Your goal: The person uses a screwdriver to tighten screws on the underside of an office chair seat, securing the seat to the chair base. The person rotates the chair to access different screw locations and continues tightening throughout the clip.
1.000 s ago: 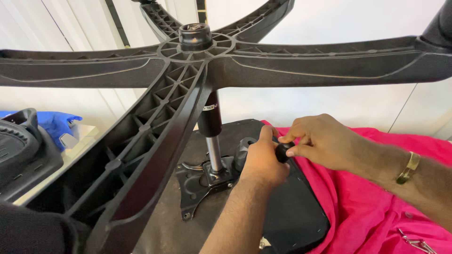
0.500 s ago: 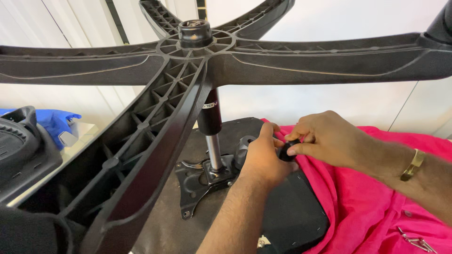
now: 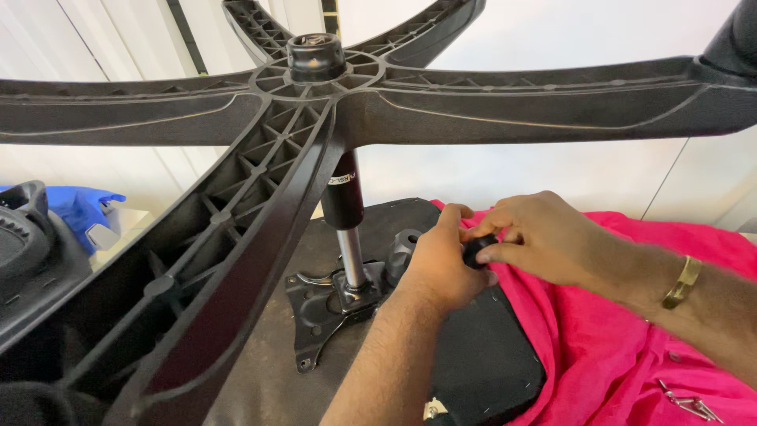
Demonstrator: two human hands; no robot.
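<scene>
1 five-armed black chair base point(image 3: 315, 118), 1 gas-lift cylinder point(image 3: 344, 213), 1 black knob point(image 3: 475, 251), 2 hands, 1 pink cloth point(image 3: 615, 347), 1 gold bracelet point(image 3: 683, 282).

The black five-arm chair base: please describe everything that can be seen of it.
The black five-arm chair base looks like moulded plastic, with ribbed undersides facing the camera. It stands upside down, its arms spreading from a round central hub. A black-and-chrome gas cylinder runs from the hub down to a black metal mounting plate. No hand touches it.
</scene>
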